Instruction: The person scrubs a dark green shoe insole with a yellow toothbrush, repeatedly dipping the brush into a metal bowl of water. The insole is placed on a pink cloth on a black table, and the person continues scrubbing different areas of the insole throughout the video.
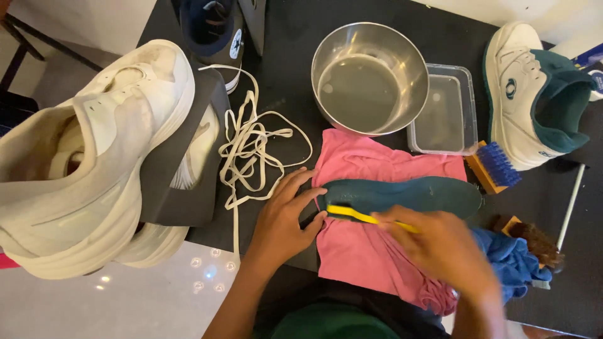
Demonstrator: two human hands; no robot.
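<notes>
While the left hand (282, 216) lies flat, open, pinning the insole (402, 196), the right hand (440, 248), clamped on the yellow brush (361, 215), could skid it off the pink cloth (364, 251).

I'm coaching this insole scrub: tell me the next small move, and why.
Probably stroke the yellow brush toward the insole's far end. The right hand holds it at the near end, the left hand pins that end on the pink cloth.

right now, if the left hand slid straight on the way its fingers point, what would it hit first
The left hand points right, its fingertips already at the heel end of the dark teal foam insole on the pink cloth. It would likely push into that insole first.
</notes>
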